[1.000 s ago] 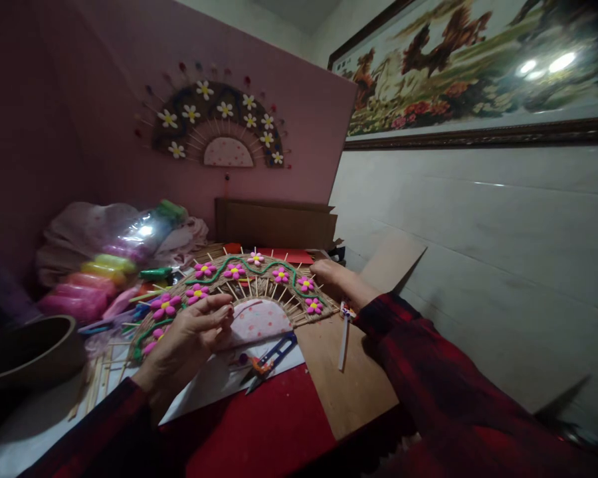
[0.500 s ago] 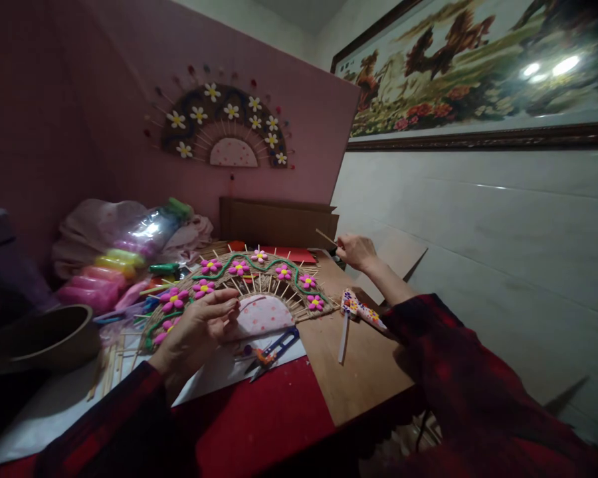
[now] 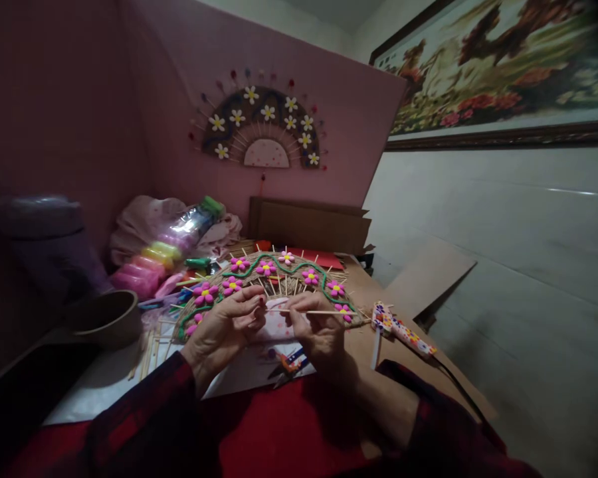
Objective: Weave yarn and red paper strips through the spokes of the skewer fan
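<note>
My right hand [image 3: 321, 332] pinches a thin wooden stick [image 3: 336, 312], held level with one end pointing at my left fingertips. My left hand [image 3: 226, 328] has thumb and fingers closed in a pinch; what is between them is too small to make out. Just beyond both hands lies a half-round fan [image 3: 284, 267] of wound twine and sticks, with pink clay flowers, a green wavy cord and a dotted pale half-circle [image 3: 274, 325] at its base. Blue-handled thread snips [image 3: 294, 362] rest below it, partly covered by my right hand.
A flower-patterned glue gun [image 3: 401, 330] with a cable lies at right on brown board. At left stand a round pot [image 3: 107, 318], loose sticks [image 3: 149, 352] and bagged coloured clay [image 3: 149, 265]. Another flowered fan [image 3: 266, 123] hangs on the pink panel behind.
My right hand has come from the far right back to the middle with the stick, meeting my left hand over the fan. The view has turned a little left.
</note>
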The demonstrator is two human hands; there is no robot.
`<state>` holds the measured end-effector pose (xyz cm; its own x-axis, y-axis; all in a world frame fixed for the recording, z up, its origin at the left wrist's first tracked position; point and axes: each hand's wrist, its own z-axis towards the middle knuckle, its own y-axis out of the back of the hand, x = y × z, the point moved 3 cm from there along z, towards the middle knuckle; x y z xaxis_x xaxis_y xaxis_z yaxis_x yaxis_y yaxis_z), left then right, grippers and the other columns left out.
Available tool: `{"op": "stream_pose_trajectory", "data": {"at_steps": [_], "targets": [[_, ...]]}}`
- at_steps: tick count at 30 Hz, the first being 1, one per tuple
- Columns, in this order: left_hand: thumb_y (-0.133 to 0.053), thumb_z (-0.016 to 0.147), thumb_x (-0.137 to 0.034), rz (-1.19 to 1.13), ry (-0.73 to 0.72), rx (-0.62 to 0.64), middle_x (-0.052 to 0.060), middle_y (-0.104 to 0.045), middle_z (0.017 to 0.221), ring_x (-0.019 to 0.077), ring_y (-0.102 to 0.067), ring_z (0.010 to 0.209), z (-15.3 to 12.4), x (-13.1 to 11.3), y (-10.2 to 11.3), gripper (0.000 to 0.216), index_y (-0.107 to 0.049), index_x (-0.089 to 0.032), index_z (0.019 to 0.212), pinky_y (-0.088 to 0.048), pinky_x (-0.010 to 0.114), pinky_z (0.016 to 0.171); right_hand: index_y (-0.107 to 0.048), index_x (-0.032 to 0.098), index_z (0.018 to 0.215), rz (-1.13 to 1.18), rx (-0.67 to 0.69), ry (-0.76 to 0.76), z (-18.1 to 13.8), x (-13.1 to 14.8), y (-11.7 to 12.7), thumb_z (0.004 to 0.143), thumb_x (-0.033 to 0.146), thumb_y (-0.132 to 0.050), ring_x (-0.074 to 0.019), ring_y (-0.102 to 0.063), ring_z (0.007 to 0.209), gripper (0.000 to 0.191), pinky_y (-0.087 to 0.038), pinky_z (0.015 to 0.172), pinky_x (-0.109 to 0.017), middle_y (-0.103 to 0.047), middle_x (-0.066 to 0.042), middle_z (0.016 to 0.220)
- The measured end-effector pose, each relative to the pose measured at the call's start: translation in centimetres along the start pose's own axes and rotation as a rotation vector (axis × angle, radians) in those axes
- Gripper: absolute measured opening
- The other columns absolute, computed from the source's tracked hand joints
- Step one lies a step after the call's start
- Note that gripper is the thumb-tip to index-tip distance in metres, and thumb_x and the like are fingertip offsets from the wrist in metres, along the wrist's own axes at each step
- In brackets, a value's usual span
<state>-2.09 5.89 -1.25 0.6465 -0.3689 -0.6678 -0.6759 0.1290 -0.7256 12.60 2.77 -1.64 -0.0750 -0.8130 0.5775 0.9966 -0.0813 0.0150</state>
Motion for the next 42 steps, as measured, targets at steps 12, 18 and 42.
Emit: {"op": "stream_pose_trajectory", "data": {"at_steps": [12,18,42], "targets": [[-0.055,0.074,0.001,-0.036,0.074,0.145,0.002,-0.051,0.065,0.0066,-0.048,0.052,0.1,1.1,-0.2,0.013,-0.065,-0.007,0.079,-0.043,0.017,0.047,-0.06,0.024,0.088,-0.218,0.039,0.135,-0.8,-0.1,1.2,0.08,0.013,-0.058,-0.0164,-0.063,0.078,0.014,-0.054,0.068,-0.032,-0.066,-0.002,0.085],[-0.054,0.075,0.003,-0.012,0.077,0.056,0.005,-0.056,0.068,0.0096,-0.055,0.058,-0.1,1.1,-0.1,0.017,-0.066,-0.009,0.078,-0.051,0.02,0.055,-0.059,0.024,0.088,-0.246,0.037,0.14,-0.6,0.1,1.1,0.078,0.008,-0.059,-0.0168,-0.064,0.081,0.019,-0.054,0.07,-0.034,-0.065,-0.002,0.087],[-0.048,0.075,0.006,-0.014,0.066,0.083,0.004,-0.051,0.062,0.0075,-0.05,0.052,-0.1,1.0,-0.5,0.022,-0.066,-0.007,0.076,-0.048,0.016,0.049,-0.058,0.025,0.093,-0.259,0.07,0.163,-0.9,-0.3,1.1,0.077,0.008,-0.058,-0.017,-0.064,0.083,0.024,-0.056,0.073,-0.037,-0.065,-0.002,0.09]]}}
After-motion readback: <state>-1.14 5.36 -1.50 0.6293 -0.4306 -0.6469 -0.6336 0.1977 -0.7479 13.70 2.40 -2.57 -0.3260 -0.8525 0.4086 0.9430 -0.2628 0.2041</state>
